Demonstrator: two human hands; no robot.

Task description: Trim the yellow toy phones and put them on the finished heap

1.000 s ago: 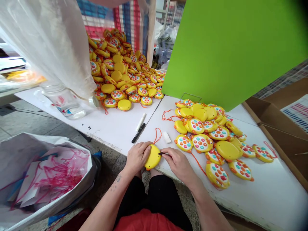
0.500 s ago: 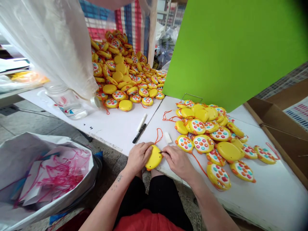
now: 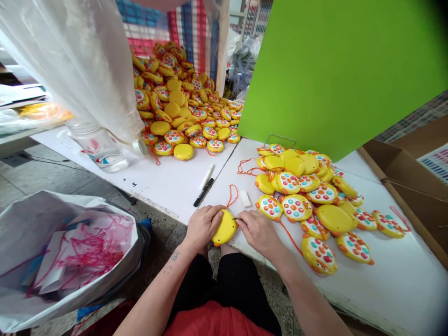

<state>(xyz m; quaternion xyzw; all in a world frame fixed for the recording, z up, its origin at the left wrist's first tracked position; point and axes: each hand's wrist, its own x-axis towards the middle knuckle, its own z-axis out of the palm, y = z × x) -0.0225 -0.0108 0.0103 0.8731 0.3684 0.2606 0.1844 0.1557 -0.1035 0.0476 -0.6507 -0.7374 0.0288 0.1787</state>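
My left hand (image 3: 202, 225) grips a yellow toy (image 3: 225, 227) turned back-side up at the near edge of the white table (image 3: 168, 182). An orange cord (image 3: 231, 195) loops off the toy's top. My right hand (image 3: 257, 230) is closed in a pinch on a small dark tool (image 3: 236, 218) whose tip touches the toy's right edge. Right of my hands lies a pile of the same yellow toys (image 3: 308, 196) with coloured buttons, some face up, some face down.
A big heap of yellow toys (image 3: 182, 102) fills the far left of the table by a clear plastic sheet (image 3: 77, 60). A black pen (image 3: 203, 192), white marker (image 3: 206, 176) and white eraser (image 3: 245, 199) lie near. A green board (image 3: 336, 70) stands behind. A bag with pink cords (image 3: 70, 256) sits left.
My right hand has slid slightly left, bringing the tool tip closer onto the toy's edge. The left hand keeps holding the toy in the same place.
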